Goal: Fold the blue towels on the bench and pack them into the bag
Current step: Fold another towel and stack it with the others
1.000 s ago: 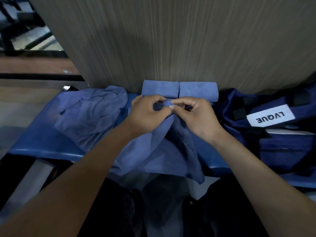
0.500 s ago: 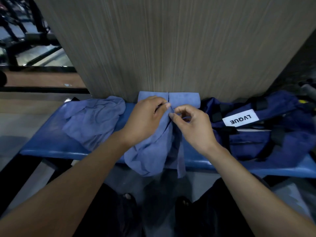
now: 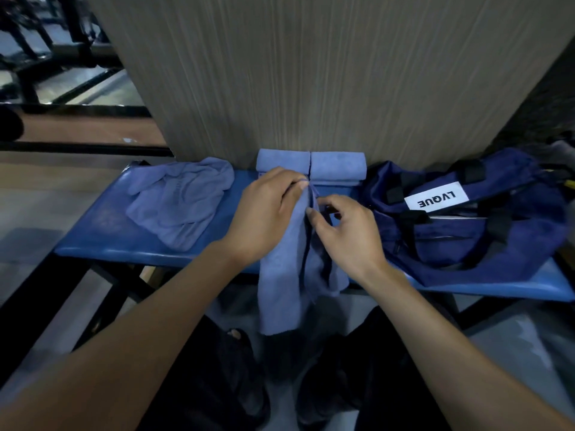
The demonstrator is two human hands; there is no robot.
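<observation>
On the blue worktop (image 3: 102,241), a crumpled towel (image 3: 180,203) lies left. Our left hand (image 3: 264,219) and right hand (image 3: 345,231) pinch the hanging towel (image 3: 280,284) mid-fold (two folded ones (image 3: 311,164) behind). Next we likely spread its corners; the bag (image 3: 466,219) waits right.

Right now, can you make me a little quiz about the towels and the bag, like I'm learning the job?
1. True or false: the crumpled towel lies on the bench, to the left of the hands.
2. How many folded towels sit side by side against the wall panel?
3. Which hand holds the hanging towel at its top: A) the left hand B) the right hand C) neither?

Key:
1. True.
2. Two.
3. A. The right hand pinches it a bit lower. The bag waits to their right.
</observation>
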